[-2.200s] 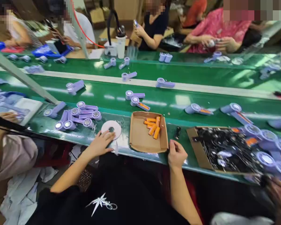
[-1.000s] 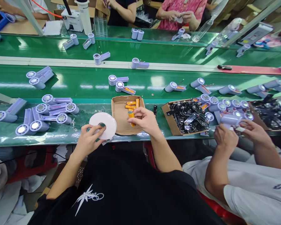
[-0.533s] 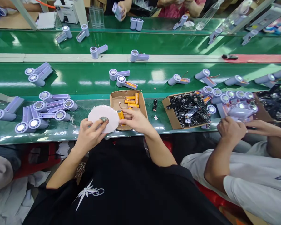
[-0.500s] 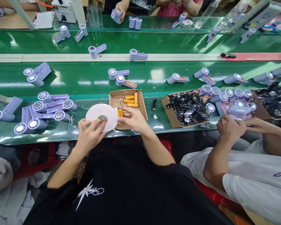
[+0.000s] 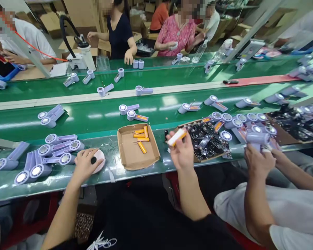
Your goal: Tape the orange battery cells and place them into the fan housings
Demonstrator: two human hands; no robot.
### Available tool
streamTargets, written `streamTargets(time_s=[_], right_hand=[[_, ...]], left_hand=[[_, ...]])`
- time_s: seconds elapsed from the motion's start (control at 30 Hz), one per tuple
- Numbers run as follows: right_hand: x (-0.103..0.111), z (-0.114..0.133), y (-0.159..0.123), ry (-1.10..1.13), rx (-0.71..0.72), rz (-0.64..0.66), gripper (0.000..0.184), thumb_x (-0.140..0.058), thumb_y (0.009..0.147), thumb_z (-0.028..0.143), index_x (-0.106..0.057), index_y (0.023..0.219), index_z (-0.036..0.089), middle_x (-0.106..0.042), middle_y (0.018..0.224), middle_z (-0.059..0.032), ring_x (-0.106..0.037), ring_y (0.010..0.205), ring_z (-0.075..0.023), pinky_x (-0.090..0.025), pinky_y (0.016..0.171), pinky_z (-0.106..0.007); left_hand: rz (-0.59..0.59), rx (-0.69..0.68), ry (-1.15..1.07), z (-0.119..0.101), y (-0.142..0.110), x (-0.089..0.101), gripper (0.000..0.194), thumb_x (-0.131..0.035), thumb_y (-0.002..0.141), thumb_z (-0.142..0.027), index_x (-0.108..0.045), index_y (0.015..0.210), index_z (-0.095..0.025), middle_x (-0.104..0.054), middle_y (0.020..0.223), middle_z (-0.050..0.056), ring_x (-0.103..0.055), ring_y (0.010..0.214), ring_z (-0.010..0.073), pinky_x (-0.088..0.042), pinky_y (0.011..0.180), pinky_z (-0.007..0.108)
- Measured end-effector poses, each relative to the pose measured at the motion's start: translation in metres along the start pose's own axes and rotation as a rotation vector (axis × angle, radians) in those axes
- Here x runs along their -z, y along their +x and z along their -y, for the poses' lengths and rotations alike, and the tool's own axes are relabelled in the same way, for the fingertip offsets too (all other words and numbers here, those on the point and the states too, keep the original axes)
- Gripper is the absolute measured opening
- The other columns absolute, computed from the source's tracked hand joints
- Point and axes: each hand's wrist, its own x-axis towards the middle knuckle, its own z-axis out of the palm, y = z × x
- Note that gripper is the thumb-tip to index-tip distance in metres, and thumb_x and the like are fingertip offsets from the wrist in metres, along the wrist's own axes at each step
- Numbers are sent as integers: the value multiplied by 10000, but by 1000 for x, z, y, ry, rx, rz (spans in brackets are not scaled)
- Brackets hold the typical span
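Note:
At the bench's front edge, my left hand [image 5: 85,166] grips a roll of white tape [image 5: 101,163]. The fingers cover much of the roll, and its dark centre hole shows beside them. My right hand [image 5: 183,154] holds up an orange cylindrical battery [image 5: 182,135] with a white strip along its side, pinched between thumb and fingers. Between my hands, several more orange batteries lie in a shallow cardboard tray [image 5: 130,162]. Left of the tape roll lie several lilac fan bodies [image 5: 65,146] with round heads and open handles.
Beside my right hand is a cardboard box of black circuit boards [image 5: 207,139]. A co-worker's hands [image 5: 261,161] handle a fan body at the right. Beyond runs a green conveyor [image 5: 94,121] carrying more fan bodies. Other people sit across it.
My left hand has lowered the tape roll to the bench, further left. My right hand has moved right with the battery, away from the roll. The view has tilted up.

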Motion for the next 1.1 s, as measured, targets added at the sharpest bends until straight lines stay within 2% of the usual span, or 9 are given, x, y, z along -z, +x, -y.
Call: streamTargets(time_s=[0.2, 0.27, 0.37, 0.47, 0.63, 0.73, 0.87, 0.97, 1.1], right_hand=[[-21, -31, -33, 0, -101, 64, 655, -1032, 775, 447, -633, 1284, 347, -878, 1097, -27, -882, 1017, -272, -733, 930, -416], [-29, -36, -37, -19, -136, 109, 682, -1027, 778, 479, -614, 1303, 339, -882, 1060, -35, -882, 1020, -299, -727, 960, -473], [-24, -41, -39, -83, -183, 173, 697, -1007, 791, 528, -603, 1319, 320, -887, 1062, -69, -879, 1026, -333, -719, 967, -523], [-4, -43, -33, -156, -173, 175, 665, -970, 831, 557, -598, 1328, 320, -888, 1130, -99, -872, 1064, -323, -712, 973, -503], [2, -34, -8, -285, -107, 255, 573, -969, 839, 532, -664, 1272, 311, -891, 1156, -92, -873, 1045, -280, -718, 931, -423], [-29, -31, 12, -412, -9, 476, 508, -989, 811, 494, -755, 1222, 306, -883, 1211, -68, -870, 1054, -277, -729, 905, -402], [-95, -43, 49, -693, 279, 765, 408, -972, 825, 424, -848, 1196, 307, -892, 1131, -32, -864, 964, -246, -704, 963, -377], [-138, -67, 89, -830, 382, 834, 358, -900, 886, 393, -856, 1225, 287, -889, 1139, -35, -856, 975, -243, -673, 1013, -375], [-165, -110, 135, -995, 253, 798, 355, -800, 931, 331, -816, 1279, 263, -886, 1150, -39, -852, 1054, -245, -662, 1032, -375]], left_hand=[[61, -294, 174, -91, 224, 3, 717, -651, 1013, -277, -468, 1706, -264, -500, 1716, 168, -448, 1519, 409, -478, 1202, 572], [140, -360, 214, -124, 286, 1, 710, -670, 976, -238, -527, 1668, -311, -438, 1776, 120, -418, 1559, 407, -490, 1199, 549], [276, -453, 259, -147, 340, -3, 480, -707, 930, -267, -763, 1403, -327, -654, 1573, 81, -619, 1366, 327, -553, 1104, 428], [354, -494, 321, -134, 353, -5, 363, -724, 893, -271, -832, 1239, -280, -759, 1332, 104, -712, 1178, 287, -579, 1012, 374], [394, -497, 394, -66, 323, -1, 376, -729, 840, -164, -835, 1196, -227, -726, 1383, 166, -680, 1239, 327, -568, 1040, 418], [419, -476, 405, -40, 303, -1, 380, -733, 814, -125, -837, 1171, -208, -745, 1358, 170, -658, 1282, 333, -551, 1076, 419], [414, -451, 383, -38, 298, -6, 364, -727, 842, -146, -839, 1185, -196, -787, 1274, 180, -668, 1312, 322, -537, 1098, 390], [406, -429, 363, -47, 306, -10, 334, -746, 839, -178, -857, 1153, -171, -804, 1220, 212, -720, 1249, 338, -541, 1094, 406], [454, -401, 283, -57, 321, -11, 286, -824, 789, -279, -889, 1066, -248, -845, 1130, 142, -776, 1108, 322, -573, 1016, 383]])
